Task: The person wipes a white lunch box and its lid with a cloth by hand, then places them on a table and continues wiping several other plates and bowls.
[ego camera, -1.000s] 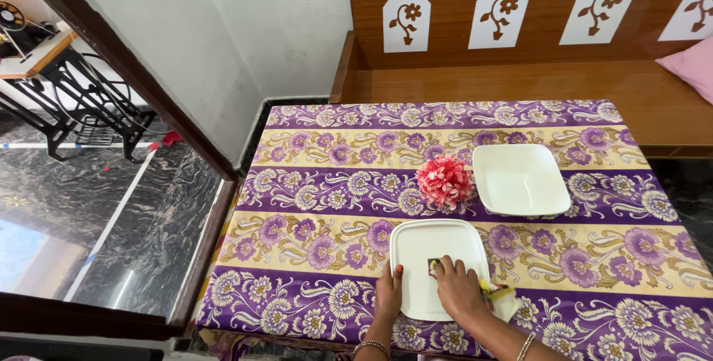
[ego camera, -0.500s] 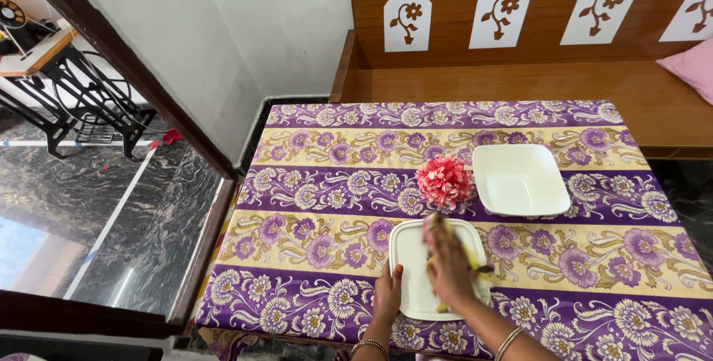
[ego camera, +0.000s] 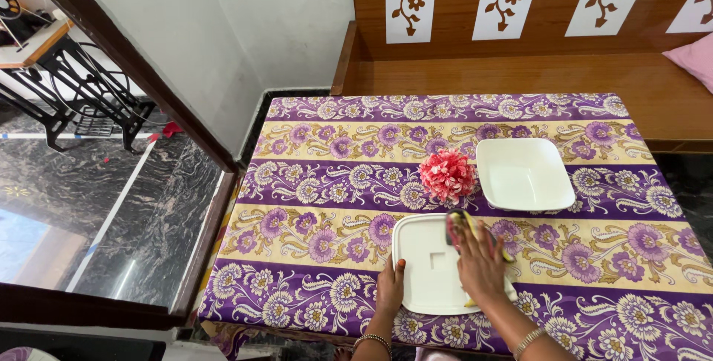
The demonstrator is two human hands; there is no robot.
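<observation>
The lid (ego camera: 431, 264), white and roughly square with a small raised square near its middle, lies flat on the table (ego camera: 312, 183) at the near edge, its slightly longer axis running away from the person. On its far right corner sits a sponge (ego camera: 459, 223), yellow with a dark side, directly under the fingertips of the right hand (ego camera: 481, 263); its long axis seems to slant toward the far left, though the hand hides most of it. The right fingers (ego camera: 475, 238) are flattened over the sponge, pressing rather than curled tight. The left hand (ego camera: 389, 290) rests on the lid's near left edge, fingers closed loosely on the rim, pinning it. Beyond the lid stand a pink flower (ego camera: 447, 175) and, just right of that, a white dish (ego camera: 523, 175).
</observation>
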